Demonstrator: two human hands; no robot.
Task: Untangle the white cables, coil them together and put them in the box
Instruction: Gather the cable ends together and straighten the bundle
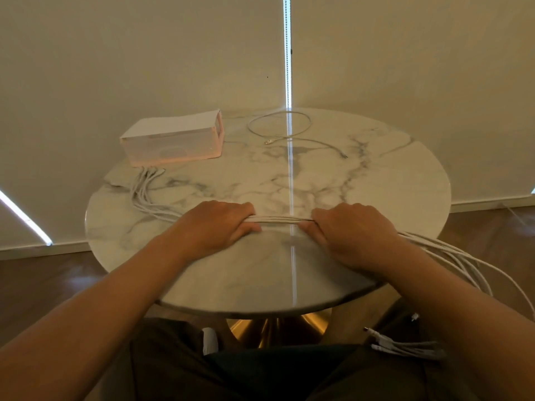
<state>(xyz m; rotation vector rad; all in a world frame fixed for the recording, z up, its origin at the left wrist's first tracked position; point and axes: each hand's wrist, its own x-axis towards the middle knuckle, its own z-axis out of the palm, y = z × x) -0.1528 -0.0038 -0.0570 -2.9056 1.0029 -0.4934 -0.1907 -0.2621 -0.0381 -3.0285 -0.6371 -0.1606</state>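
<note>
We gripped the white cable bundle (pixel 283 219) crosswise between left hand (pixel 215 224) and right hand (pixel 351 233); box (pixel 173 138) far-left, nearer our left.

Take the round marble bench (pixel 376 175) as a clock face with the person at 6 o'clock. Both hands lie between the centre and 6. The left hand (pixel 214 224) and the right hand (pixel 350 230) each grip the bundle of white cables (pixel 285 219), fingers (pixel 240 209) curled over it, and a short straight stretch runs between them. From the left hand the bundle curves toward 9 o'clock, its plugs fanned out just beside the box (pixel 173 140) at 10 o'clock. Past the right hand it spills over the rim at 4 o'clock, its ends resting on the dark trousers (pixel 333 371). A single looped cable (pixel 279 123) lies apart at 12 o'clock.
</note>
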